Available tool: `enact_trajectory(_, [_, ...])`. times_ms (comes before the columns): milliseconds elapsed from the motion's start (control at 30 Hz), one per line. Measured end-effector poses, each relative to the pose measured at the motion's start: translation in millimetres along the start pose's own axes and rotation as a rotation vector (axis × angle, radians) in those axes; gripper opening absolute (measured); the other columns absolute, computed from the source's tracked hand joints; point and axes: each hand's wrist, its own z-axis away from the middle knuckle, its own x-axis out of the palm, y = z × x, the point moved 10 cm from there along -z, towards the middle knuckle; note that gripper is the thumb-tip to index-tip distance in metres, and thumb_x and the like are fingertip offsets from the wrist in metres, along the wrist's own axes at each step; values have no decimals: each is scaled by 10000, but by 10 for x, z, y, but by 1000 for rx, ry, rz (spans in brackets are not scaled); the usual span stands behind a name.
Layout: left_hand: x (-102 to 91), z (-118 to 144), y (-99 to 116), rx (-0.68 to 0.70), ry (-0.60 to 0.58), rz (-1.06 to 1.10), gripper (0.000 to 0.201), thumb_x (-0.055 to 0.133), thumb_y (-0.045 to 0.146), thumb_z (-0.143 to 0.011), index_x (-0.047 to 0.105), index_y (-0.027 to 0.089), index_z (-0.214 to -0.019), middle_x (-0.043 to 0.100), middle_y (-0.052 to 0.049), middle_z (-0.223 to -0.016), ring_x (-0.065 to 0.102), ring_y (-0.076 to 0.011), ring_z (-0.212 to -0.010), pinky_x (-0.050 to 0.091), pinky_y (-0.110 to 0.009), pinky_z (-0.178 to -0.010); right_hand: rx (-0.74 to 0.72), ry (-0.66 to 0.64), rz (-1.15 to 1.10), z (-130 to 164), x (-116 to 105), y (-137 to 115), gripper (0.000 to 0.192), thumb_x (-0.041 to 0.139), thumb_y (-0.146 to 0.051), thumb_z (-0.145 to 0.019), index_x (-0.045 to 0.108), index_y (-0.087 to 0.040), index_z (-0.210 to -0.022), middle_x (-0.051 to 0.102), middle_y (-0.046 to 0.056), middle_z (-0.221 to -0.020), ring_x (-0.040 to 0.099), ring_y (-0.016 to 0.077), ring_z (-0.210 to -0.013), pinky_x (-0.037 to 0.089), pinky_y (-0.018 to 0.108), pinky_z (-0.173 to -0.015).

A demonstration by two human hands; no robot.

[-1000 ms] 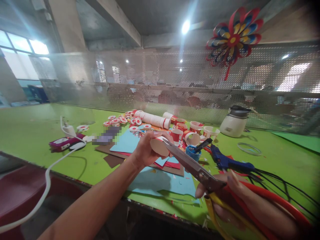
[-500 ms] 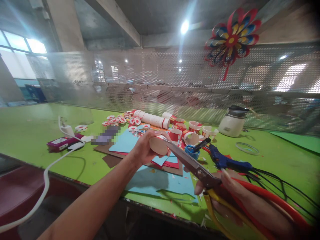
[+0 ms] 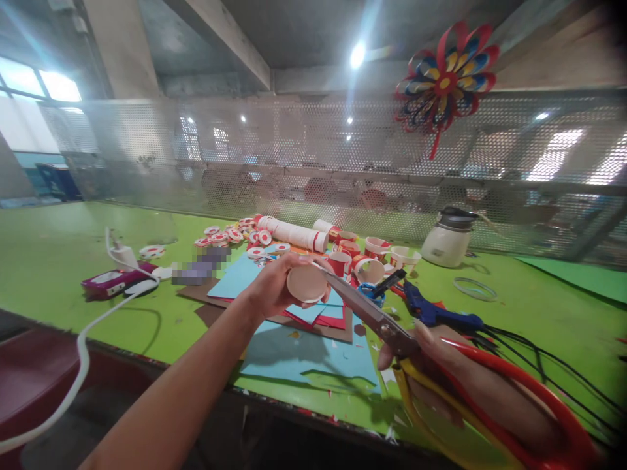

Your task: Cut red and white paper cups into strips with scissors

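Closed around a paper cup piece (image 3: 306, 284), my left hand (image 3: 269, 287) holds it above the table with its round pale face towards me. My right hand (image 3: 482, 388) grips large scissors (image 3: 369, 316) with one red and one yellow handle. The blades point up and left, their tips at the right edge of the cup piece. Whether the tips cut into it I cannot tell. Below lie light blue paper sheets (image 3: 313, 356) on brown and red card. Behind my hands stand several red-and-white cut paper cups (image 3: 369, 271).
A blue glue gun (image 3: 435, 310) with black cords lies right, beside a blue holder (image 3: 371, 294). Further back are a white jug (image 3: 448, 241), a stack of paper cups (image 3: 294, 234) and cut cup bottoms (image 3: 218, 236). A white cable (image 3: 83, 352) crosses the left. A pinwheel (image 3: 445, 81) hangs above.
The cup piece has turned so that more of its round face shows. The scissors stay at its right edge. The whole view has shifted slightly.
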Motion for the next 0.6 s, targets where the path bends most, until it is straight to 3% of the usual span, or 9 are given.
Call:
enact_trajectory(267, [-24,-4,-14,-3,37,-54,437,417,380,-732,589,65,-980,624,-105,-586,499,-149,-418,308,-219,-354,1,32,124,-27,-18,-28,550,349,-610,-880,675,-171,-826,399,-59,-390,333,98,-337,291,251,-393])
enact_trajectory(367, [-149,11,-19,-13,178,-155,412,440,382,-737,597,93,-986,632,-87,-594,522,-151,-460,326,-212,-384,-30,60,184,-62,-60,-39,483,420,-594,-862,666,-185,-792,414,-53,-419,360,106,-375,319,253,-417])
enact_trajectory(467, [-296,52,31,8,368,-324,330,509,355,-740,616,131,-957,643,-63,-645,581,-169,-592,377,-211,-454,-92,111,468,-108,-119,-75,391,494,-516,-861,631,-192,-689,440,-35,-500,390,107,-456,312,237,-440])
enact_trajectory(533, [-304,57,61,24,411,-401,298,550,357,-717,628,139,-904,641,-52,-669,578,-167,-605,387,-214,-467,-107,129,646,-125,-141,-76,388,477,-479,-880,591,-189,-649,445,-28,-539,396,105,-480,298,225,-434])
enact_trajectory(600, [-300,54,66,18,427,-401,285,558,365,-699,629,140,-858,631,-46,-663,559,-156,-581,378,-211,-456,-105,135,686,-120,-159,-72,383,454,-467,-895,566,-191,-654,439,-30,-547,398,102,-480,304,217,-431])
